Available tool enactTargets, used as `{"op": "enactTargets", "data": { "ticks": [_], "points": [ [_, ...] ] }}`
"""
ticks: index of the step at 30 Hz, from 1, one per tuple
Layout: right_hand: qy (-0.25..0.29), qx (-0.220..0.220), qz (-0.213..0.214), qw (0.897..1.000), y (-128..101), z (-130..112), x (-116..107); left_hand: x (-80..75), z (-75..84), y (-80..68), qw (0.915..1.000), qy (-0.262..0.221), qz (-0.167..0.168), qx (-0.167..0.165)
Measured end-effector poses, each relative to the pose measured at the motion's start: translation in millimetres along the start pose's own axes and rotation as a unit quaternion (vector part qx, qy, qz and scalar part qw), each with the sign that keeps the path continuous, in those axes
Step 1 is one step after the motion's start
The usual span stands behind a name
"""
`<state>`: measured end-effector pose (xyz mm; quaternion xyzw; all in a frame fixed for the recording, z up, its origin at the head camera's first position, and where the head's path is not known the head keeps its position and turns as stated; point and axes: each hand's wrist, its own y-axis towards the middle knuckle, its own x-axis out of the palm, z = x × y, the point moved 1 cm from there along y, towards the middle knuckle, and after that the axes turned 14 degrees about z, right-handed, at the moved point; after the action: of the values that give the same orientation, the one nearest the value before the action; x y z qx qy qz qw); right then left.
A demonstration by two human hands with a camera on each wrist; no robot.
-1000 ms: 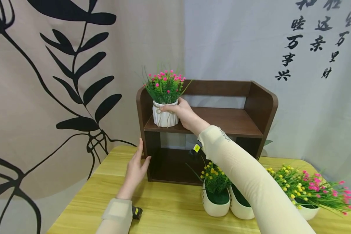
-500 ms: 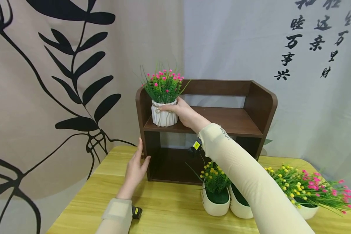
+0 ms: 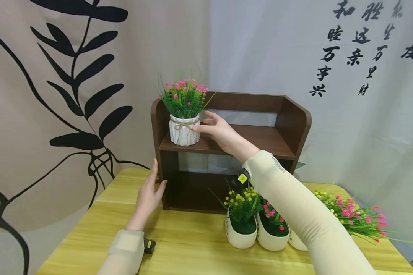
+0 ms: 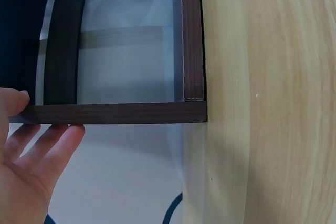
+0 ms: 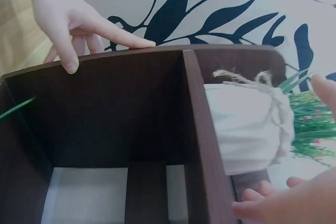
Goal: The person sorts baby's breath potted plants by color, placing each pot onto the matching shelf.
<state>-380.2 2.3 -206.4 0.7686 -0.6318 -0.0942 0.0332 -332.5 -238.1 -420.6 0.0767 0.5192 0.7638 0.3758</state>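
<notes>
One white twine-tied pot of pink flowers (image 3: 179, 133) stands upright on the upper board of the two-tier shelf (image 3: 261, 134), just left of the right fingertips. Change: right hand (image 3: 223, 133) has let go; fingers spread, holding nothing. Judgement: this placement looks finished. Left hand (image 3: 149, 197): thumb and fingers straddle the side panel (image 4: 121, 113), lightly gripping. Counts: shelf 1; shelved pot 1; below the right fingers, at least 3 planters: yellow-flowered (image 3: 241, 235), pink-flowered (image 3: 273, 240), third (image 3: 296, 242) partly behind the sleeve (image 3: 306, 214), total uncertain.

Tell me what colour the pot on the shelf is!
The pot is white, clearest in the head view.
</notes>
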Motion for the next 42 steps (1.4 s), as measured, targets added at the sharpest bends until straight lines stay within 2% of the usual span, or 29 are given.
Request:
{"op": "enactTargets", "data": {
  "ticks": [7, 13, 20, 26, 36, 42],
  "points": [
    [-0.002, -0.022, -0.032, 0.999, -46, -3, -34, -1.8, -0.5, 0.7, 0.9999, 0.008, -0.011, -0.009],
    [-0.025, -0.051, -0.069, 0.996, -92, 2, -63, -0.6, 1.6, 0.8, 0.9999, 0.012, -0.009, -0.005],
    [-0.076, -0.081, -0.096, 0.989, -142, 12, -81, -0.6, 0.9, -0.2, 0.9997, 0.016, -0.014, -0.012],
    [-0.083, -0.081, -0.128, 0.985, -180, 23, -91, 0.8, 1.8, 0.1, 1.0000, 0.007, -0.002, -0.003],
    [-0.050, -0.082, -0.176, 0.980, -216, 61, -108, 0.5, 2.2, 2.4, 0.9999, 0.004, -0.006, -0.013],
    [-0.056, -0.026, -0.166, 0.984, -229, 89, -119, 1.6, 0.6, 1.9, 0.9998, 0.005, -0.011, -0.019]
  ]
}}
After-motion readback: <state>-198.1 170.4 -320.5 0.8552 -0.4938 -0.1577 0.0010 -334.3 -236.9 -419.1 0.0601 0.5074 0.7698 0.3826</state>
